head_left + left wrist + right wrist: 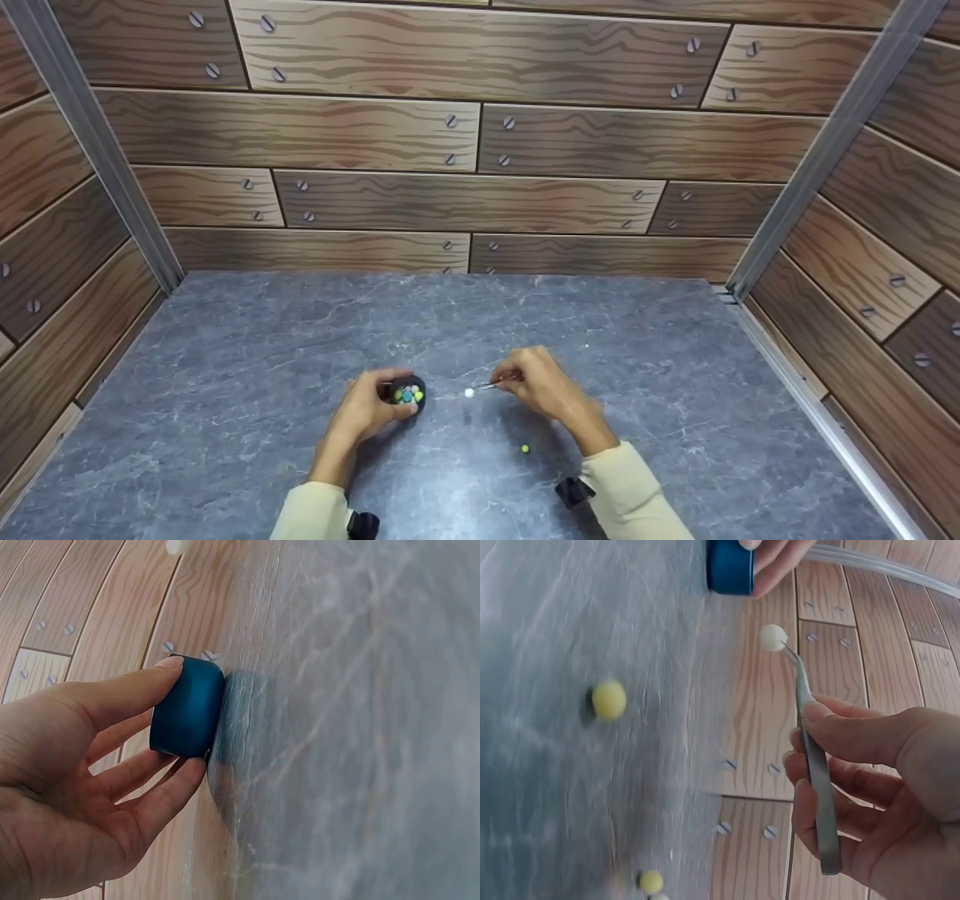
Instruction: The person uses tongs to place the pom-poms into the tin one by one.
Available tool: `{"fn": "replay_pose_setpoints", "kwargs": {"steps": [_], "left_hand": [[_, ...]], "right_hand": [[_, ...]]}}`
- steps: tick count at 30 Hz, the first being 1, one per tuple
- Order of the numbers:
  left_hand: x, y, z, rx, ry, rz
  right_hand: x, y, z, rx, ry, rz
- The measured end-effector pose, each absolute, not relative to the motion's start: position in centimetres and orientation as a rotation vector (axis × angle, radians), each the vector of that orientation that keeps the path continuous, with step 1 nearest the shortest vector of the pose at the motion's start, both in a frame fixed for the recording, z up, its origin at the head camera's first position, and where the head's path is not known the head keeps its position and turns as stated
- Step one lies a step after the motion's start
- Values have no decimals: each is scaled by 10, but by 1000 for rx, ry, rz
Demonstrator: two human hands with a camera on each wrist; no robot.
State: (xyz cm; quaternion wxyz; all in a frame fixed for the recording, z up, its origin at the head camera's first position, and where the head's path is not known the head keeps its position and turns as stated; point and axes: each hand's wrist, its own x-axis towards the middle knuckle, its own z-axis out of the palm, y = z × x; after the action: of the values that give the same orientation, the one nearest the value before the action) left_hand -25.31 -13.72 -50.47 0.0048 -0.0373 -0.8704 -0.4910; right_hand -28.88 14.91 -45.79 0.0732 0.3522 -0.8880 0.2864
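Observation:
A small round dark container (421,393) with several coloured balls (407,395) in it stands on the table; its wall looks blue (189,709) in the left wrist view. The left hand (362,409) grips it between thumb and fingers. Metal tweezers (820,791) are pinched in the right hand (544,386), (877,780). At their bent tips a white ball (469,393), (773,637) is held above the table, to the right of the container.
A yellow-green ball (525,448) lies on the grey marbled table (247,330), nearer the person than the right hand. The right wrist view shows a yellow ball (609,700) and another (651,882). Wood-patterned walls (375,135) enclose the back and sides.

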Motion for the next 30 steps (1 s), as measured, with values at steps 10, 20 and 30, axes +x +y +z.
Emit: {"fn": "replay_pose_setpoints", "kwargs": {"steps": [10,20,30], "left_hand": [[-254,-138,-507,-101,-2725,-1545],[-253,-141,-507,-96,-2704,-1553],[-256,-139,-507,-126,-2712,-1509]], "right_hand": [[-289,114,-469,1099,-2579,855],[-292,86,-476,1121,-2560,868],[-295,78,-484,1063,-2609,866]]}}
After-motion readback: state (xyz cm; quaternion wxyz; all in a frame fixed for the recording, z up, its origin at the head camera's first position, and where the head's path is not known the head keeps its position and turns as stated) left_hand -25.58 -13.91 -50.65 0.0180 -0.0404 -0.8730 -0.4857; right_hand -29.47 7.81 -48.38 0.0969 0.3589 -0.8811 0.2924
